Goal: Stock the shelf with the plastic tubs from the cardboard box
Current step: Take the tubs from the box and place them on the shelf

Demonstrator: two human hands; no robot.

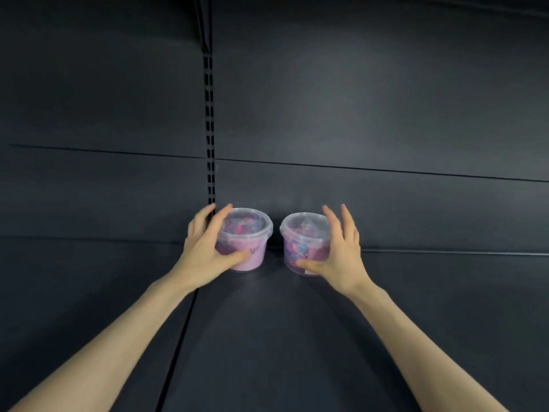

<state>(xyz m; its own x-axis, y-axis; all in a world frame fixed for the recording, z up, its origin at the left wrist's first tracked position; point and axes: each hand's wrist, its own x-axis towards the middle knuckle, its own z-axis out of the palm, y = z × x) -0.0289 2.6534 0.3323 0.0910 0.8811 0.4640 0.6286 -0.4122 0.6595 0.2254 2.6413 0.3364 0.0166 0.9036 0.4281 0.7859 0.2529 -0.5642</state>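
Note:
Two clear plastic tubs with clear lids and pink and blue contents stand upright, side by side, on the dark shelf [267, 328] close to its back wall. My left hand [205, 251] is at the left tub [252, 233], fingers straight and spread along its left side, thumb lying across its front. My right hand [341, 257] is at the right tub [300, 236], fingers straight along its right side, thumb tip touching its lower front. A narrow gap separates the tubs. The cardboard box is out of view.
A slotted black upright [209, 129] runs down the dark back panel [356, 114] just behind the left tub. A seam [178, 337] between two shelf boards runs under my left forearm. Bare shelf surface extends to both sides and in front.

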